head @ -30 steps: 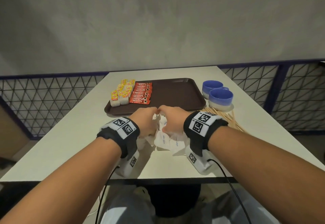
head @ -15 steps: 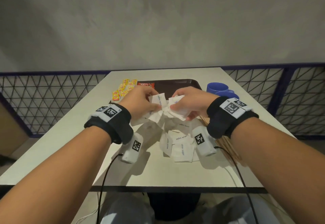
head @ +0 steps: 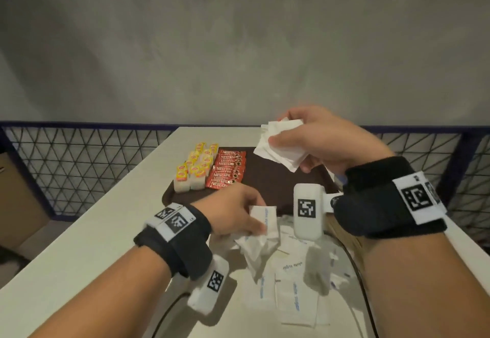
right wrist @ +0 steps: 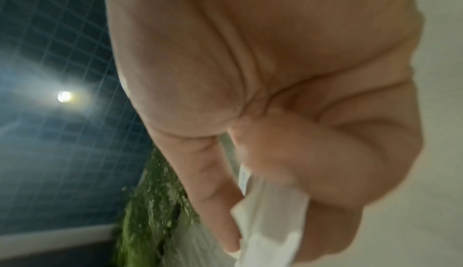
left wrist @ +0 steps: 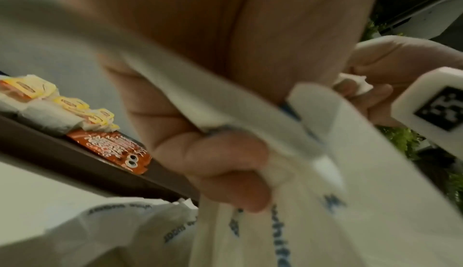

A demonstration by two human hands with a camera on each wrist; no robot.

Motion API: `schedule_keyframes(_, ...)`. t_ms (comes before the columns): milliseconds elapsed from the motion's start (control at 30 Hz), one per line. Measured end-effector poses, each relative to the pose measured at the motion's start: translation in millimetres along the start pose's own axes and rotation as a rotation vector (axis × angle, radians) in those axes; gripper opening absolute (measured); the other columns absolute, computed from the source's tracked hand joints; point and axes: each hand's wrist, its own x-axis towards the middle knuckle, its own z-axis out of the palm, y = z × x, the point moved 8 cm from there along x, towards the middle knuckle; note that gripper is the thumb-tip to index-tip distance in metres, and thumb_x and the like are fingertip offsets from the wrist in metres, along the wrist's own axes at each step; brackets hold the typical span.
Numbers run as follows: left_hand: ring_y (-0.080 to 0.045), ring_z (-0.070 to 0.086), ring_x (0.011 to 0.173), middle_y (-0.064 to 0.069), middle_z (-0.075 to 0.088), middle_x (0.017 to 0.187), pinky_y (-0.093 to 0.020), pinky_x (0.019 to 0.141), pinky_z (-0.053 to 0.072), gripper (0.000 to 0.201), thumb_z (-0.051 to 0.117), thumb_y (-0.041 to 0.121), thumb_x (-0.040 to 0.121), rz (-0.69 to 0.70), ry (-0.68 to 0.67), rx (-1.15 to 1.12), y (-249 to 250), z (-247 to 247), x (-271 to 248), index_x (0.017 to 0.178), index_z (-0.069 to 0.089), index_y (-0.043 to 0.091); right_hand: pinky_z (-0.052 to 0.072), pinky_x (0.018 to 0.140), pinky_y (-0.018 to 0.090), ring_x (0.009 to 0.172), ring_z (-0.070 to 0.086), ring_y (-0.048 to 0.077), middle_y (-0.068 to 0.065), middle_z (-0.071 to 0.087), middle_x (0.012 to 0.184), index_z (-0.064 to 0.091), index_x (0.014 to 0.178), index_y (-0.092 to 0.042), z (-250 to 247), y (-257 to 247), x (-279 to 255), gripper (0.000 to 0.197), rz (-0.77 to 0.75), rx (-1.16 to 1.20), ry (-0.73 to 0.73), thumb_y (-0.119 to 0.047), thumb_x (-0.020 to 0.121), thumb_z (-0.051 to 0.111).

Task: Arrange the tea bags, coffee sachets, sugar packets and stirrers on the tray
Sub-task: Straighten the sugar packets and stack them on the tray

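My right hand (head: 294,139) is raised above the brown tray (head: 267,176) and grips a bunch of white sugar packets (head: 281,146), seen close up as sugar packets (right wrist: 270,221) between its fingers. My left hand (head: 249,221) is low at the tray's near edge and pinches more sugar packets (head: 262,215), shown as sugar packets (left wrist: 288,152) in the wrist view. Loose sugar packets (head: 289,284) lie on the table below. Yellow-tagged tea bags (head: 196,165) and red coffee sachets (head: 228,170) sit in rows on the tray's left part. Wooden stirrers (head: 342,234) lie behind my right wrist.
The white table (head: 106,231) ends at its left edge beside a blue metal mesh railing (head: 79,162). A grey wall stands behind. The tray's right half (head: 273,186) is bare brown surface. The blue cups are hidden behind my right arm.
Both hands lifted sugar packets from the table pile. The right hand rose up and forward over the tray with its bunch; the left hand dropped back toward the pile.
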Motion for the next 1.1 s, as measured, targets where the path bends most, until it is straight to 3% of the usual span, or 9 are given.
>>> schedule_keyframes(167,-0.009,0.071,0.081,0.006,0.077,0.099,-0.039,0.084,0.062,0.027,0.085,0.027,0.081,0.050,-0.078,0.020,1,10,15,0.105,0.073,0.029,0.040,0.039,0.025,0.052,0.060,0.017,0.007,0.070,0.075,0.063,0.101,-0.011,12,15,28,0.016,-0.010,0.182,-0.069,-0.008,0.090,0.074)
schedule_keyframes(367,-0.008,0.071,0.090,0.013,0.075,0.098,-0.043,0.088,0.059,0.050,0.084,0.059,0.067,0.080,-0.104,0.133,16,5,24,0.109,0.071,0.035,0.039,0.036,0.024,0.052,0.053,0.020,0.014,0.071,0.084,0.063,0.108,-0.003,16,43,43,0.021,0.020,0.390,-0.143,-0.012,0.091,0.073)
schedule_keyframes(433,-0.009,0.072,0.088,0.011,0.077,0.095,-0.043,0.089,0.059,0.048,0.083,0.058,0.067,0.068,-0.026,0.038,23,-12,23,0.106,0.071,0.032,0.037,0.034,0.022,0.052,0.053,0.018,0.012,0.069,0.082,0.063,0.109,-0.004,12,53,45,0.021,0.042,0.502,-0.142,-0.010,0.091,0.072)
schedule_keyframes(500,-0.015,0.071,0.084,0.008,0.076,0.091,-0.047,0.085,0.059,0.046,0.085,0.057,0.064,0.060,0.186,-0.046,23,-43,19,0.098,0.067,0.032,0.036,0.035,0.021,0.055,0.055,0.015,0.010,0.068,0.083,0.063,0.111,-0.006,11,67,46,0.020,0.113,0.571,-0.116,-0.011,0.093,0.070)
schedule_keyframes(600,-0.008,0.065,0.104,0.017,0.064,0.115,-0.042,0.088,0.058,0.066,0.084,0.051,0.055,0.079,0.452,-0.116,16,-72,10,0.112,0.051,0.048,0.036,0.042,0.020,0.060,0.055,0.013,0.008,0.067,0.084,0.062,0.113,-0.006,25,97,45,0.021,0.268,0.630,-0.101,-0.015,0.094,0.068)
schedule_keyframes(700,0.000,0.047,0.135,0.028,0.049,0.140,-0.038,0.107,0.049,0.085,0.078,0.023,0.066,0.234,0.370,-0.083,28,-55,16,0.136,0.041,0.056,0.038,0.052,0.023,0.069,0.054,0.016,0.006,0.067,0.087,0.067,0.103,-0.012,45,115,41,0.009,0.379,0.493,-0.110,-0.016,0.096,0.064)
schedule_keyframes(800,0.005,0.048,0.132,0.031,0.055,0.137,-0.032,0.109,0.045,0.072,0.072,0.001,0.085,0.345,0.257,-0.090,33,-28,27,0.135,0.055,0.050,0.033,0.045,0.022,0.073,0.052,0.017,0.011,0.071,0.097,0.071,0.106,-0.012,64,115,42,0.019,0.377,0.471,-0.166,-0.011,0.093,0.057)
schedule_keyframes(933,-0.003,0.061,0.122,0.019,0.069,0.127,-0.033,0.105,0.048,0.052,0.063,-0.001,0.095,0.373,0.274,-0.225,21,-29,34,0.129,0.066,0.039,0.032,0.044,0.020,0.060,0.044,0.011,0.012,0.061,0.091,0.070,0.115,-0.003,72,114,44,0.024,0.301,0.530,-0.224,-0.012,0.097,0.057)
schedule_keyframes(1100,-0.016,0.071,0.104,0.000,0.075,0.111,-0.030,0.090,0.056,0.027,0.059,0.007,0.102,0.406,0.337,-0.337,8,-43,30,0.117,0.071,0.026,0.042,0.050,0.021,0.063,0.049,0.012,0.009,0.057,0.096,0.064,0.126,-0.009,91,102,44,0.046,0.247,0.715,-0.401,-0.045,0.098,0.063)
